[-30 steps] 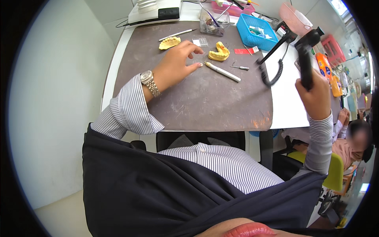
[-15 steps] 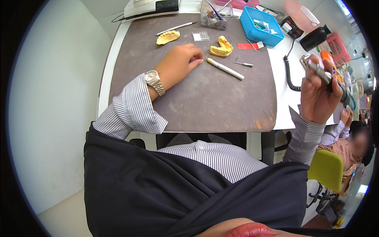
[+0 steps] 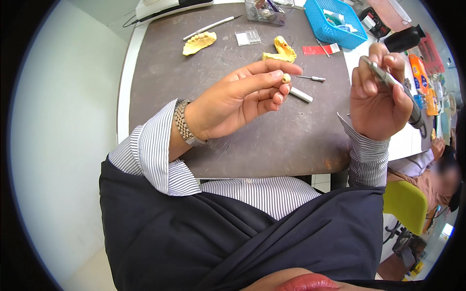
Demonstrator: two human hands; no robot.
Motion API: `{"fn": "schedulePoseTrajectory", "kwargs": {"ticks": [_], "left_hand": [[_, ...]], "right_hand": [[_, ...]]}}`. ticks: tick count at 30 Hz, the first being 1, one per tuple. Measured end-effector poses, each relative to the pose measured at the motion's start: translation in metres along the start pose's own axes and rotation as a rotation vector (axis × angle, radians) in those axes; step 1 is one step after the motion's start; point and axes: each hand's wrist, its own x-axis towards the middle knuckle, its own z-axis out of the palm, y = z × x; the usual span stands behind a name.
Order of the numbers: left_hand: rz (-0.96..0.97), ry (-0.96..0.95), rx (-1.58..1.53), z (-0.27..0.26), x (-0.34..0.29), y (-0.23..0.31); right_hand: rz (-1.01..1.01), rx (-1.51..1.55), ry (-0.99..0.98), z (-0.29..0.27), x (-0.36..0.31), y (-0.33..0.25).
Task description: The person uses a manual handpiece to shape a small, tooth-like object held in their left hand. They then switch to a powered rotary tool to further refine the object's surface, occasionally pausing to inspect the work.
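Between the thumb and fingertips of my left hand (image 3: pixel 235 99) is a small yellow plaster tooth die (image 3: pixel 286 77), held over the middle of the desk mat. My right hand (image 3: pixel 376 106) is raised at the right, gripping a grey dental handpiece (image 3: pixel 387 77) whose tip points up and left. Just past the left fingers lies a white pen-shaped tool (image 3: pixel 302 94), partly covered by the hand. A small metal instrument (image 3: pixel 311 78) rests beyond it. Two yellow plaster dental casts stand farther off, one toothed cast (image 3: pixel 199 43) at left and one horseshoe-shaped cast (image 3: pixel 282 50) behind my left fingertips.
On the brown mat (image 3: pixel 160 97) are a slim knife-like tool (image 3: pixel 211 28), a small clear case (image 3: pixel 248 38) and a red strip (image 3: pixel 318 49). A blue basket (image 3: pixel 335 24), a clear box (image 3: pixel 264 12) and a black bottle (image 3: pixel 405 39) stand behind. Another person sits at far right.
My left hand has lifted off the mat and moved right, now showing the small yellow die in its fingers. My right hand has shifted left with the handpiece.
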Motion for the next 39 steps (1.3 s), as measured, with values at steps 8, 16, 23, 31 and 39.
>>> {"fn": "schedulePoseTrajectory", "kwargs": {"ticks": [8, 16, 23, 31, 39], "left_hand": [[-0.028, 0.053, -0.050, -0.014, 0.001, -0.008], [0.022, 0.071, 0.042, -0.010, 0.003, -0.012], [0.039, 0.057, 0.021, -0.012, 0.003, -0.016], [0.028, 0.055, -0.014, -0.011, 0.003, -0.016], [0.060, 0.030, -0.005, -0.017, 0.004, -0.020]], "right_hand": [[0.170, 0.121, 0.084, -0.017, -0.008, 0.019], [0.163, -0.293, 0.011, -0.006, -0.015, 0.028], [0.231, -0.331, 0.188, -0.002, -0.022, 0.028], [0.186, -0.519, -0.155, -0.012, -0.018, 0.024], [0.178, -0.624, -0.119, -0.003, -0.022, 0.022]]}}
